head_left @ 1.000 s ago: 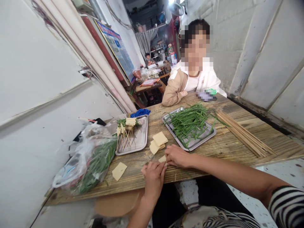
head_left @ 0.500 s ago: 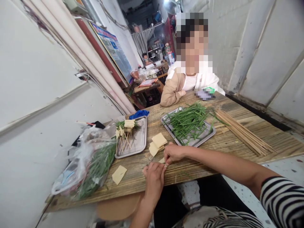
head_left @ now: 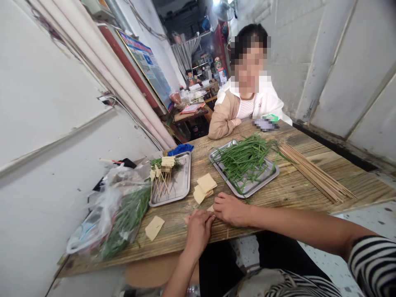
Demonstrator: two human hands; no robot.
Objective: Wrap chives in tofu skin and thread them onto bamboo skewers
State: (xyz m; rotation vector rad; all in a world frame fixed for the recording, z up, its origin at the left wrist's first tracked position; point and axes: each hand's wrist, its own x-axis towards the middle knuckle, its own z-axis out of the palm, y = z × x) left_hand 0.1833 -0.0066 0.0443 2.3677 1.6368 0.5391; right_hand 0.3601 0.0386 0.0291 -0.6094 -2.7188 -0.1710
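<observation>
Close to the table's near edge, my left hand (head_left: 199, 226) and my right hand (head_left: 231, 209) both have their fingers curled over one pale tofu sheet (head_left: 210, 208). Only a small corner of it shows between them; the rest is under my fingers. Just beyond lies a small stack of square tofu sheets (head_left: 204, 188). Another single tofu sheet (head_left: 154, 228) rests to the left of my left hand. Past my right hand, a metal tray (head_left: 258, 191) bears a heap of green chives (head_left: 247, 159).
A second metal tray (head_left: 185, 181) holds skewered tofu rolls (head_left: 167, 161). Left of it lies a plastic bag of greens (head_left: 128, 218). Bare wooden skewers (head_left: 315, 171) lie in a bundle at right. Across the table sits a person (head_left: 227, 113), arms on the wooden table (head_left: 297, 194).
My right hand has shifted slightly right and nearer to me, turning flatter over the tofu sheet. My left hand stays about where it was. The person opposite has tilted their head down.
</observation>
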